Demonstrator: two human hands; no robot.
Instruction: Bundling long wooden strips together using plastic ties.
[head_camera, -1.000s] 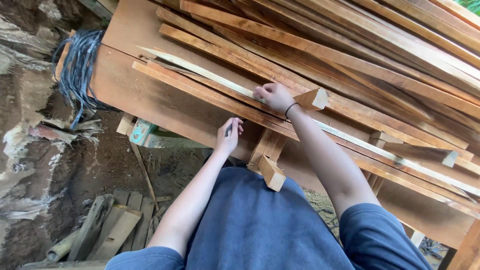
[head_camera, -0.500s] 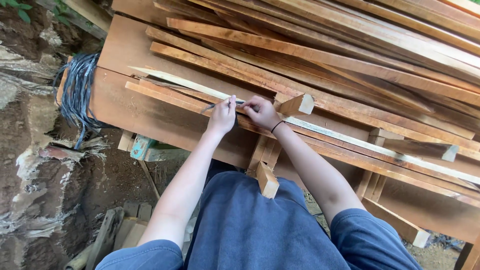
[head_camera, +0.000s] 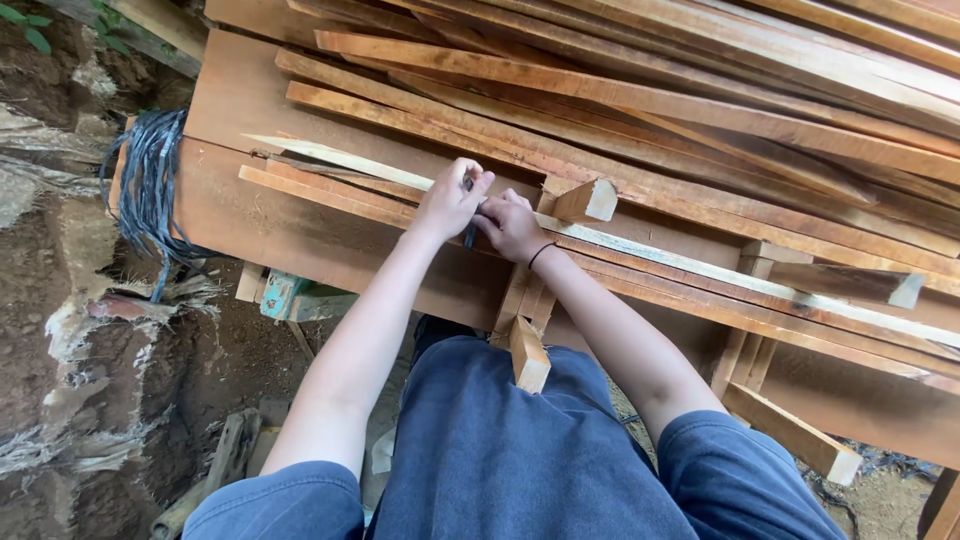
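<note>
My left hand (head_camera: 450, 198) is closed around a thin dark pencil (head_camera: 468, 236), held upright against a pale wooden strip (head_camera: 640, 252) lying on a plywood workbench (head_camera: 300, 230). My right hand (head_camera: 510, 224) presses down on the same strip right beside the left hand, fingers curled, a dark band on its wrist. A short wood block (head_camera: 586, 200) sits just right of both hands. Long reddish planks (head_camera: 620, 100) lie stacked across the bench behind the strip.
A bundle of blue-grey cord (head_camera: 150, 185) hangs at the bench's left end. A wooden offcut (head_camera: 528, 355) pokes out under the bench near my lap, another batten (head_camera: 795, 433) at lower right. Dirt ground with scrap wood (head_camera: 235, 450) lies to the left.
My left hand rose from the bench's front edge onto the pale strip, bringing the pencil next to my right hand. The pencil turned from lying flat to upright.
</note>
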